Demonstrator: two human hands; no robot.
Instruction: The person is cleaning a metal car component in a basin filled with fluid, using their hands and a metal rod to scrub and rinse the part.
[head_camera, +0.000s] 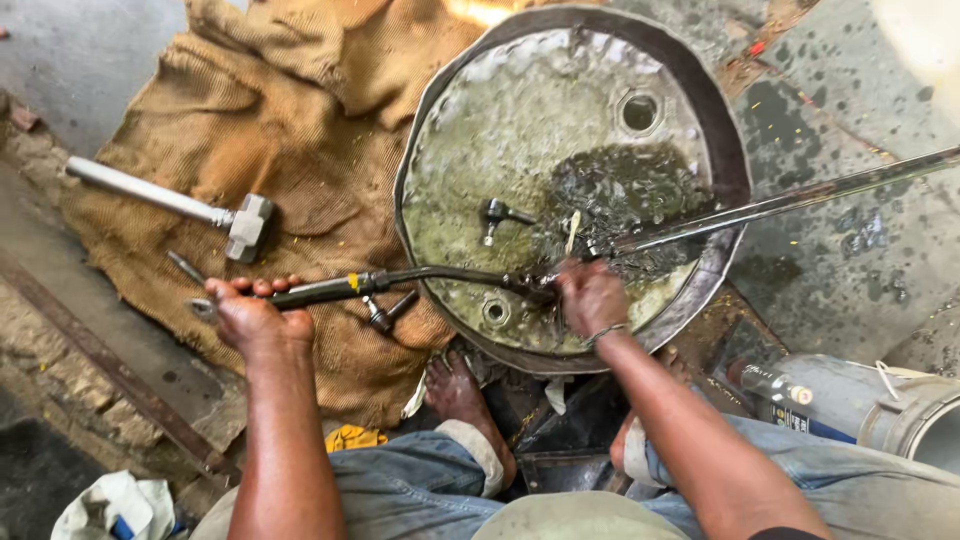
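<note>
My left hand (250, 315) grips the handle end of a long bent wrench (420, 280) that reaches right onto a round oily drum lid (560, 150). My right hand (592, 295) is closed over the wrench's far end, down on the wet lid near its front rim. A long steel rod (790, 203) comes in from the right and ends just beside my right hand. A small socket piece (495, 213) lies on the lid to the left of that spot.
A hammer (215, 213) lies on brown sackcloth (300, 130) left of the drum, with a small bolt-like tool (385, 313) near my left hand. My bare foot (458, 392) rests below the drum. A bottle (775, 385) and a pipe end (925, 425) sit at right.
</note>
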